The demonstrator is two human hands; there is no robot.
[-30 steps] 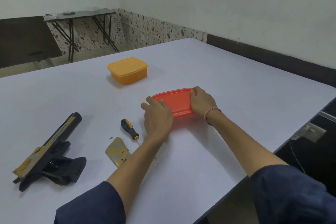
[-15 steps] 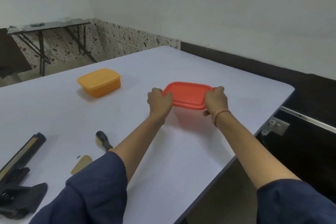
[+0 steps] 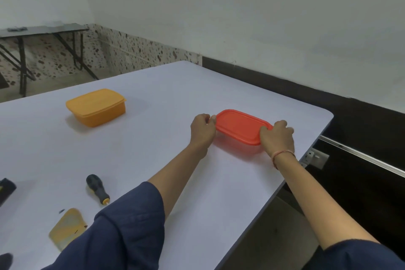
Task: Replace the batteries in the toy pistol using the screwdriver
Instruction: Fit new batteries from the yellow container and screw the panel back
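Both hands grip the red container [image 3: 240, 126] by its short ends, near the right edge of the white table [image 3: 175, 98]. The left hand [image 3: 202, 130] curls its fingers over the lid's left end; the right hand [image 3: 278, 136] pinches the right end, thumb on top. An orange container [image 3: 96, 107] sits closed toward the far left side. Close to the near edge lie the screwdriver [image 3: 97, 188] and a yellowish cover plate [image 3: 65, 227] partly under the left sleeve [image 3: 122, 232]. Only a dark tip of the toy pistol [image 3: 6, 186] shows at the left edge.
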